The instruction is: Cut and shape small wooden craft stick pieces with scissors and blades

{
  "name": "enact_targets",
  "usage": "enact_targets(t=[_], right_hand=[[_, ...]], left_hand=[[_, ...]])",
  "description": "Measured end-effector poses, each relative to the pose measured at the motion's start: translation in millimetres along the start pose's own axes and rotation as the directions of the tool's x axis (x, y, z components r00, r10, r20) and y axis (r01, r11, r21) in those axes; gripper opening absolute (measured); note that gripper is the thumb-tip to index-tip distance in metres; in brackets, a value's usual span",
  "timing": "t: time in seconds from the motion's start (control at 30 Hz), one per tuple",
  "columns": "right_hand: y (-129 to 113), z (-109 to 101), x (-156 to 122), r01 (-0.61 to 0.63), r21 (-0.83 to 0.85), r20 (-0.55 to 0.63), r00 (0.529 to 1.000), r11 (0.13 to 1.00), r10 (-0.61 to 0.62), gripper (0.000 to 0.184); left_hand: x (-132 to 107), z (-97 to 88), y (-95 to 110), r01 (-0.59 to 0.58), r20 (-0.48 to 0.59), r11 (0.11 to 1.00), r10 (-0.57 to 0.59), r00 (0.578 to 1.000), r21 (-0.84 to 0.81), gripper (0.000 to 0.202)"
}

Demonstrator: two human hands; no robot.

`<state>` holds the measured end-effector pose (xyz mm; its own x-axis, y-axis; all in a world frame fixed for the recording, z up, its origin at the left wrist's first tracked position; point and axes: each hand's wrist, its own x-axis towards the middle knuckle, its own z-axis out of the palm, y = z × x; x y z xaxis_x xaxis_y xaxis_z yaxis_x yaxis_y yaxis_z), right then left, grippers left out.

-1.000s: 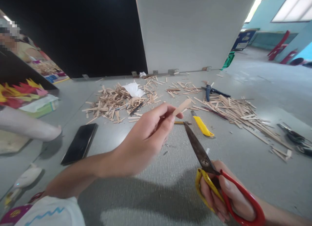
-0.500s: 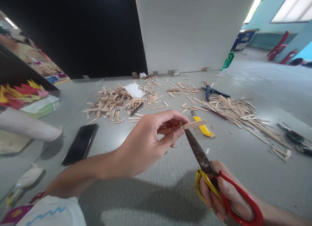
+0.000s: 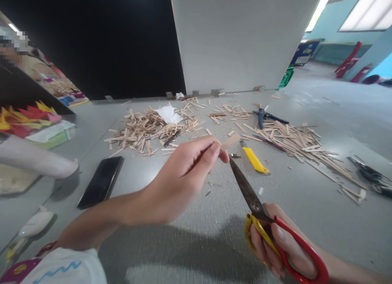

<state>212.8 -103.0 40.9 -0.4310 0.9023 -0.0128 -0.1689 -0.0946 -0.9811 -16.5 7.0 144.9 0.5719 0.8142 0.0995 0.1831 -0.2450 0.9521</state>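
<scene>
My left hand (image 3: 186, 173) pinches a short wooden craft stick (image 3: 230, 142) between thumb and fingertips, its free end pointing up and to the right. My right hand (image 3: 280, 247) grips scissors (image 3: 254, 202) with one red and one yellow handle, fingers through the loops. The blades are together and point up-left, their tip just below the stick, close to my left fingertips.
Piles of cut wooden sticks (image 3: 147, 128) (image 3: 300, 141) litter the grey floor ahead. A yellow utility knife (image 3: 254, 159) lies by the scissor tip, blue pliers (image 3: 266, 115) farther back, a black phone (image 3: 101, 182) at left. Another person's arm (image 3: 36, 161) rests at far left.
The stick, held level across the scissor blade half a second ago, is now tilted up and looks shorter. The scissors have hardly moved.
</scene>
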Motion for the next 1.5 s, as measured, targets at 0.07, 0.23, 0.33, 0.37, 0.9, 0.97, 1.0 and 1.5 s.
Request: enact_targets(t=[0.07, 0.23, 0.33, 0.37, 0.9, 0.97, 1.0, 1.5], right_hand=[[1, 0, 0, 0.002, -0.016, -0.002, 1.0, 1.0, -0.002, 0.073], [7, -4, -5, -0.058, -0.051, 0.021, 0.998, 0.997, 0.059, 0.077], [5, -6, -5, -0.045, -0.068, 0.042, 0.998, 0.997, 0.048, 0.075], [3, -5, -5, -0.032, -0.072, 0.047, 0.998, 0.997, 0.036, 0.073], [-6, -4, -4, -0.04, -0.113, 0.079, 0.996, 0.993, 0.049, 0.064], [-6, -5, -4, -0.036, -0.132, 0.094, 0.994, 0.991, 0.048, 0.065], [-6, -5, -5, -0.045, -0.141, 0.098, 0.993, 0.989, 0.059, 0.066], [-11, -8, -9, -0.12, -0.127, 0.124, 0.983, 0.985, 0.136, 0.064]], left_hand=[[1, -0.2, 0, 0.006, 0.021, 1.0, -0.005, 1.0, -0.028, 0.04], [3, -0.8, 2, 0.012, 0.104, 0.997, -0.003, 0.995, -0.081, 0.027], [4, -1.1, 1, -0.005, 0.086, 0.997, 0.012, 0.996, -0.08, 0.027], [4, -1.3, 1, -0.007, 0.076, 0.996, 0.013, 0.997, -0.087, 0.03], [10, -3.3, 7, -0.017, -0.122, 0.997, 0.007, 0.993, -0.08, 0.01], [10, -2.3, 8, -0.003, -0.102, 0.995, -0.008, 0.995, -0.103, 0.012], [10, -1.8, 8, -0.005, -0.097, 0.994, -0.005, 0.995, -0.106, 0.014], [2, 7.3, 11, -0.068, -0.102, 0.998, 0.068, 0.992, 0.0, 0.02]])
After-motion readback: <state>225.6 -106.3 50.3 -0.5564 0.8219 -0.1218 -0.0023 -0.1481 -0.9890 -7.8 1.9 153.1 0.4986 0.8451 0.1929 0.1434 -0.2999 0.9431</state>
